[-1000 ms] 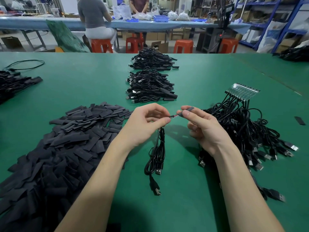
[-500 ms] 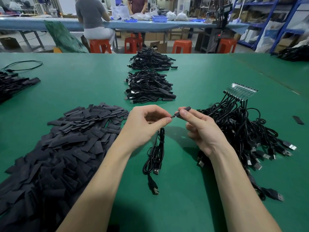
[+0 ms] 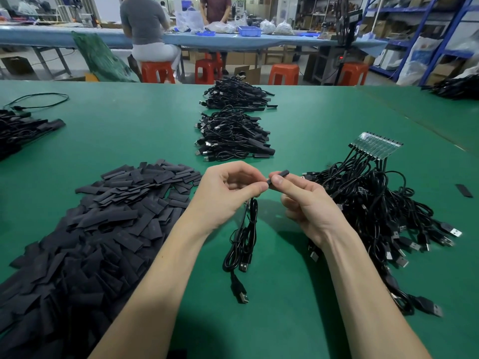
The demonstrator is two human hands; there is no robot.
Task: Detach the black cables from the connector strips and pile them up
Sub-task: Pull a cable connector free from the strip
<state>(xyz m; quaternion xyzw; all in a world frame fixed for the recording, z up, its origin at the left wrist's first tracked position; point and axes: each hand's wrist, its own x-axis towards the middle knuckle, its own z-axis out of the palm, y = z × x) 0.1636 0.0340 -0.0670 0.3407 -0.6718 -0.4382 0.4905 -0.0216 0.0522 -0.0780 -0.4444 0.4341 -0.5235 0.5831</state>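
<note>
Both hands pinch one black cable; its coil dangles beneath.

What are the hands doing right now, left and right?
Left hand: closed, pinching the black cable.
Right hand: closed, pinching a small black sleeve.

- A green-covered work table is seen spread beneath everything.
- A heap of flat black sleeve pieces is laid at the left, near the front.
- A tangle of black USB cables is found at the right, joined at its far end to a clear connector strip.
- Between them, a looped black cable is hung from the left hand, with the right hand just beside it.
- Two stacked piles of black cables are set behind the hands, one behind the other.
</note>
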